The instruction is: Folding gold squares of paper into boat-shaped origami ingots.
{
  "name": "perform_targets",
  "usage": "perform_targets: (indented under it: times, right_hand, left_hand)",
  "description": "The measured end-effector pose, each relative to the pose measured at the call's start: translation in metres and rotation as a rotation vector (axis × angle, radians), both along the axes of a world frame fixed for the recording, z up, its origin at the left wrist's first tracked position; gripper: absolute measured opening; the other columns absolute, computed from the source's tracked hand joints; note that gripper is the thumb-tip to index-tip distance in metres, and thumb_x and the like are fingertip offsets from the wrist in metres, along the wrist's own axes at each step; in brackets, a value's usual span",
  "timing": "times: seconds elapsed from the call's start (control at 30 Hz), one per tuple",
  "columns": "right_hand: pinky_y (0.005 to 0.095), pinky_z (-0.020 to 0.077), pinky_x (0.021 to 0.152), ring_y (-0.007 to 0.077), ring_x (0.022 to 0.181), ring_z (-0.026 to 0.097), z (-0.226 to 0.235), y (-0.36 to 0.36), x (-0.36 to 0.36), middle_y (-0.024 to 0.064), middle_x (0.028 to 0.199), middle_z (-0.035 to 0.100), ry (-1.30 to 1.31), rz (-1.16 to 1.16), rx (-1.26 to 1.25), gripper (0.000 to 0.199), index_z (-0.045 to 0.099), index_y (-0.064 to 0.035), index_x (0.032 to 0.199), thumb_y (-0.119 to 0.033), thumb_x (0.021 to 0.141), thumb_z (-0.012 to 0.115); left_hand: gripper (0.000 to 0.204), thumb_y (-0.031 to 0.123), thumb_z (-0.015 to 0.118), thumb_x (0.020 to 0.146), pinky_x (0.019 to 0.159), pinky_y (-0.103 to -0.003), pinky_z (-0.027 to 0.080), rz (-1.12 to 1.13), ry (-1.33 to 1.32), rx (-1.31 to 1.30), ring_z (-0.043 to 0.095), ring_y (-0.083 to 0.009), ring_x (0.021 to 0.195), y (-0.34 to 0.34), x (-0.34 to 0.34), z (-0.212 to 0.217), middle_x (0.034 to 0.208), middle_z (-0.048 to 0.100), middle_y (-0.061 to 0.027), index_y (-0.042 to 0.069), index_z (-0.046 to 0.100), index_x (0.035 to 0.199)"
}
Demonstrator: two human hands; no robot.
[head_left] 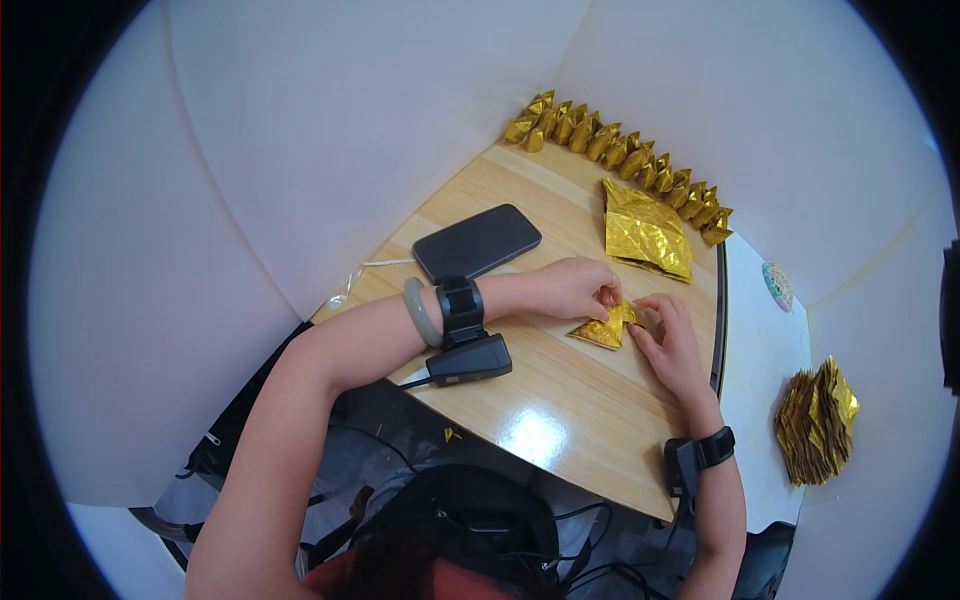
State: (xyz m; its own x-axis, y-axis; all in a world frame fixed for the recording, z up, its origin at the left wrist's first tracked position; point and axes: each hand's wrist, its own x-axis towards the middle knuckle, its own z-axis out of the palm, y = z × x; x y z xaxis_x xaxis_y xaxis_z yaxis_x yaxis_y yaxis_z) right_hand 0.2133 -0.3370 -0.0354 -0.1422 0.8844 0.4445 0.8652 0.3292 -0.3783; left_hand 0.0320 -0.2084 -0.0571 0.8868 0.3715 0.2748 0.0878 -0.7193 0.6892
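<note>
Both hands pinching one gold foil piece [606,328], left hand [575,288] and right hand [672,338] fingertips closed on it, counter [560,420] edge just right of them, bare wood nearer the person, phone [477,242] beyond the left wrist

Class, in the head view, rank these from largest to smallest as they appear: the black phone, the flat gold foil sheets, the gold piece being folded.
1. Black phone
2. Flat gold foil sheets, nearly alike; they lie farther away
3. Gold piece being folded

We see shiny, crinkled gold foil paper [607,328] on a glossy pale wood table [560,420]. The far-left phone [477,242] looks smooth, dark and glassy.
</note>
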Motion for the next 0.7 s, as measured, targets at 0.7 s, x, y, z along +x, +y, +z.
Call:
perform_targets:
  times: [0.7]
  right_hand:
    - [0.0220,0.0451,0.077,0.0102,0.090,0.057,0.004,-0.004,-0.012,0.0064,0.095,0.059,0.840,0.074,-0.483,0.044,0.040,-0.0038,0.122,0.001,0.083,0.059]
  left_hand:
    - [0.038,0.003,0.062,0.081,0.063,-0.024,0.050,-0.024,-0.150,-0.444,0.062,-0.0131,0.068,-0.015,0.000,0.017,0.082,0.060,-0.0066,0.003,0.056,0.119]
